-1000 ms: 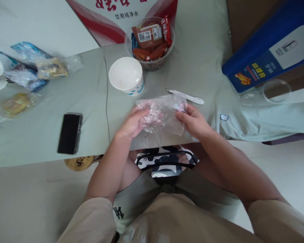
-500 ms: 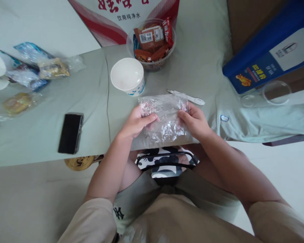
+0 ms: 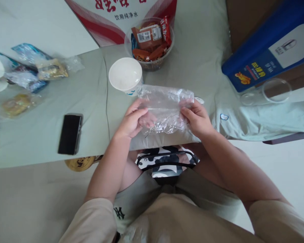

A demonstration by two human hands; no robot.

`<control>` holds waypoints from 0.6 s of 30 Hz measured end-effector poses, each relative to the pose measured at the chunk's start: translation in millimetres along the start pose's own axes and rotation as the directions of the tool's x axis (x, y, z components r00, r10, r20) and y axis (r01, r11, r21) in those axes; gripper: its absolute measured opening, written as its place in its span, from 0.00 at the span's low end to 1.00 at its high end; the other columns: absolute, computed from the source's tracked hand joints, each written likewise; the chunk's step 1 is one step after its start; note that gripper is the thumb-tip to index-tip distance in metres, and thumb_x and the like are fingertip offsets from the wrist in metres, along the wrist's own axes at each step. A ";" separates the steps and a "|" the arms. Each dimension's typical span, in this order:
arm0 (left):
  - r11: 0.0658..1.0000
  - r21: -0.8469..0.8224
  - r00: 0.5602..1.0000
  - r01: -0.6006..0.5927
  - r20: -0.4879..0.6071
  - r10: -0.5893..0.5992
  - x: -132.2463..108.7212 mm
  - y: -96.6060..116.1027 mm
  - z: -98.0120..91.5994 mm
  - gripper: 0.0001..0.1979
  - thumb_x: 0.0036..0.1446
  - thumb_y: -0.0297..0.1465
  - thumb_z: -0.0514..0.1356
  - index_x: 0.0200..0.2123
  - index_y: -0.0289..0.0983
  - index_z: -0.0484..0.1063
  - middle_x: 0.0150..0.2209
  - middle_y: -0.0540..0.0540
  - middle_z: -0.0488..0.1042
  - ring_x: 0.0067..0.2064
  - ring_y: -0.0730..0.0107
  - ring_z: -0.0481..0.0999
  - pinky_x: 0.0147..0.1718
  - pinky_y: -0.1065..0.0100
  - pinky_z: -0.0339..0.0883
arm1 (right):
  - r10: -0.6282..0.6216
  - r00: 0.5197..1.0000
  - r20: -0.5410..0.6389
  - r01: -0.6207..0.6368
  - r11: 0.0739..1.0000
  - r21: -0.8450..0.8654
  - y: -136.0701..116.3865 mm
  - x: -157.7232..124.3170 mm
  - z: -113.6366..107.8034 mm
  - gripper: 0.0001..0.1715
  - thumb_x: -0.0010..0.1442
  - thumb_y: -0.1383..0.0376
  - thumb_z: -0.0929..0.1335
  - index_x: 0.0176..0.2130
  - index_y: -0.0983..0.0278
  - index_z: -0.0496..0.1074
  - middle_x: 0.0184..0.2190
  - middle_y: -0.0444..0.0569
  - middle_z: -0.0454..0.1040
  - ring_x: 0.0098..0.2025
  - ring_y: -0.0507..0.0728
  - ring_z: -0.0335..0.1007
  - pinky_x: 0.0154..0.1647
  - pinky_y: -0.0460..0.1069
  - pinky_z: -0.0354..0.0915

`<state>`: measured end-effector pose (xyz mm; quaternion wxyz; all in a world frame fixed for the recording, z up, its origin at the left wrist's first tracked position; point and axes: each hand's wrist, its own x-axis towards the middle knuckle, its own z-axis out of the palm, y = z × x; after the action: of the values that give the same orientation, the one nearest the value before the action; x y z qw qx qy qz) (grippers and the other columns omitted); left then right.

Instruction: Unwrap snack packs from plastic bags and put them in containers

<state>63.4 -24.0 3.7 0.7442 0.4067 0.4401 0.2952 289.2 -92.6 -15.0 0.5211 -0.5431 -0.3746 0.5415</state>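
Note:
A clear plastic bag (image 3: pixel 164 108) is stretched between my two hands above the front edge of the table. My left hand (image 3: pixel 134 119) grips its left side, thumb on top and fingers showing through the film. On the other side, my right hand (image 3: pixel 197 118) pinches the bag between thumb and fingers. Just beyond the bag's left corner stands a white paper cup (image 3: pixel 125 74) with a blue print. Only the end of a white tool (image 3: pixel 199 100) shows behind my right hand; the bag and hand hide the rest.
Behind the cup, a clear tub (image 3: pixel 154 62) holds wrapped snacks, against a red and white carton (image 3: pixel 126 32). A black phone (image 3: pixel 70 134) and wrapped food (image 3: pixel 53 69) lie left. On the right are a tall blue container (image 3: pixel 263 57) and a clear plastic cup (image 3: pixel 277 92).
My hands have moved slightly apart, spreading the bag wider and flatter. Its upper edge has risen away from me and covers more of the white tool. The view has shifted slightly.

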 end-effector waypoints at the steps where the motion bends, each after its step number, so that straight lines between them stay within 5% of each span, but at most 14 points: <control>1: 1.000 -0.017 1.000 0.000 -0.004 0.000 0.1 1.1 0.1 0.16 0.52 0.37 0.68 0.43 0.39 0.74 0.22 0.54 0.75 0.19 0.71 0.76 0.16 0.74 0.68 | -0.008 1.000 -0.016 0.008 1.000 0.013 -0.8 -0.3 -0.5 0.14 0.57 0.53 0.72 0.39 0.57 0.73 0.19 0.36 0.62 0.19 0.49 0.55 0.22 0.47 0.54; 5: 0.999 -0.050 0.999 -0.023 0.036 0.025 2.7 4.6 -1.3 0.10 0.48 0.38 0.66 0.29 0.38 0.73 0.23 0.50 0.73 0.20 0.71 0.74 0.17 0.70 0.68 | 0.028 0.999 -0.033 -0.025 0.996 0.089 -10.4 -0.5 -3.5 0.14 0.53 0.51 0.71 0.29 0.58 0.69 0.20 0.42 0.62 0.21 0.52 0.58 0.22 0.49 0.58; 9: 0.994 0.005 0.994 -0.111 0.009 0.111 6.7 3.0 -2.5 0.17 0.54 0.47 0.62 0.26 0.39 0.72 0.26 0.47 0.74 0.25 0.68 0.75 0.21 0.67 0.69 | 0.044 0.998 -0.040 -0.042 0.998 0.047 -13.4 1.5 -4.1 0.24 0.55 0.41 0.66 0.24 0.57 0.67 0.20 0.46 0.63 0.23 0.54 0.60 0.25 0.52 0.61; 12: 0.976 0.113 0.980 -0.185 -0.057 0.192 8.5 -1.8 -1.7 0.14 0.50 0.41 0.69 0.27 0.39 0.71 0.27 0.49 0.74 0.26 0.72 0.73 0.24 0.70 0.67 | -0.002 0.999 -0.041 -0.002 0.995 -0.096 -7.8 2.5 -3.5 0.30 0.59 0.40 0.67 0.21 0.58 0.63 0.20 0.45 0.62 0.25 0.53 0.60 0.28 0.52 0.60; 15: 0.957 0.192 0.969 -0.219 -0.071 0.236 9.2 -6.7 -0.5 0.13 0.42 0.31 0.72 0.30 0.39 0.72 0.28 0.51 0.75 0.28 0.74 0.73 0.26 0.72 0.65 | -0.018 0.999 -0.046 0.011 0.990 -0.137 -3.9 2.8 -2.6 0.23 0.57 0.49 0.73 0.24 0.59 0.63 0.21 0.42 0.62 0.25 0.51 0.57 0.28 0.50 0.56; 18: 0.942 0.218 0.957 -0.256 -0.082 0.279 9.3 -9.2 0.4 0.13 0.42 0.28 0.71 0.32 0.39 0.73 0.30 0.52 0.76 0.28 0.77 0.72 0.26 0.74 0.63 | 0.013 0.996 -0.088 -0.013 1.000 -0.002 -4.0 4.1 -1.9 0.21 0.50 0.56 0.76 0.36 0.57 0.64 0.23 0.37 0.63 0.24 0.50 0.55 0.28 0.48 0.54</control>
<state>68.5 -21.2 -8.0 0.6254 0.5201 0.4497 0.3689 292.2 -88.2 -12.2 0.5326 -0.5696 -0.3485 0.5200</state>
